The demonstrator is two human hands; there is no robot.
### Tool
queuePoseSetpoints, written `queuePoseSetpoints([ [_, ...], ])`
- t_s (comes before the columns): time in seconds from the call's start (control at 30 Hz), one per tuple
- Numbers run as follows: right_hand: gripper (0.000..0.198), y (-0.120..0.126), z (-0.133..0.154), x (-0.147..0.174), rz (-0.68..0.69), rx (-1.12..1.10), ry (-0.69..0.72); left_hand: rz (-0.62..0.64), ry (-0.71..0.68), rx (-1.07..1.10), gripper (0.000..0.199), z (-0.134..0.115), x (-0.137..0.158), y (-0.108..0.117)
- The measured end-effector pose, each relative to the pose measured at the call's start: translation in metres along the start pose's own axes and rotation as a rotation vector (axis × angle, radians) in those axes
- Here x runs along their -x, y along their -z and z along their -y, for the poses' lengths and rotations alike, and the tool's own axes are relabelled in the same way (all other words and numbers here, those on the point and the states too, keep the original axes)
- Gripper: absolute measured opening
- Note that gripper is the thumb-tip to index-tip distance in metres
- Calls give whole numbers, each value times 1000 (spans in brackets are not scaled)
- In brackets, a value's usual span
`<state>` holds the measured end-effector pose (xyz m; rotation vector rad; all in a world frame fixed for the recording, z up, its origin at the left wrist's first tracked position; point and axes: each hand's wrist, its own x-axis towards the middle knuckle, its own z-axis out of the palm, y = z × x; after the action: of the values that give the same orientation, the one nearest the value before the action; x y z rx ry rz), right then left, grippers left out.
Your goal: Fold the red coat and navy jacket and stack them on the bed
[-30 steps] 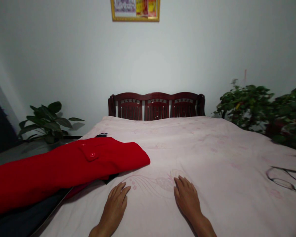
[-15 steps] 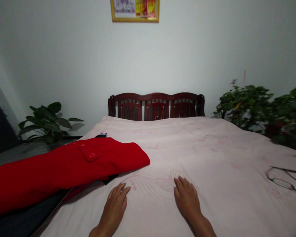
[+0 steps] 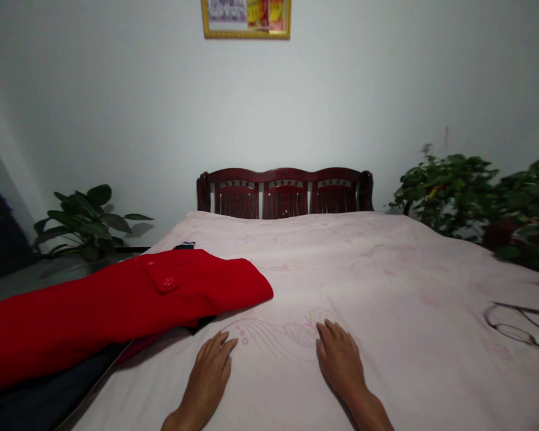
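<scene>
Foreground: left hand (image 3: 212,362) and right hand (image 3: 341,356), well apart, both on the near part of the bed (image 3: 395,293). Left of and beyond the left hand, on the bed: a garment (image 3: 108,311), with further cloth (image 3: 31,395) beneath. Right of the right hand, also on the bed, at the edge of view: eyeglasses (image 3: 533,341). Behind the bed: headboard (image 3: 286,199), then wall (image 3: 341,102), with a framed picture (image 3: 247,18) high above the headboard. Beside the bed: one plant (image 3: 87,222) at left, foliage (image 3: 456,191) at right.
</scene>
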<state>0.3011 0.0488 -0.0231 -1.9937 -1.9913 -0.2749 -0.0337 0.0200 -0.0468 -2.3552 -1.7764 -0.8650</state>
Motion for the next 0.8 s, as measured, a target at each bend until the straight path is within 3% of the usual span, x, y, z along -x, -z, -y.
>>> queuePoseSetpoints([
  [0.8,43,6,4,0,29,4,-30,-21,-2,12,42,-1,2,0],
])
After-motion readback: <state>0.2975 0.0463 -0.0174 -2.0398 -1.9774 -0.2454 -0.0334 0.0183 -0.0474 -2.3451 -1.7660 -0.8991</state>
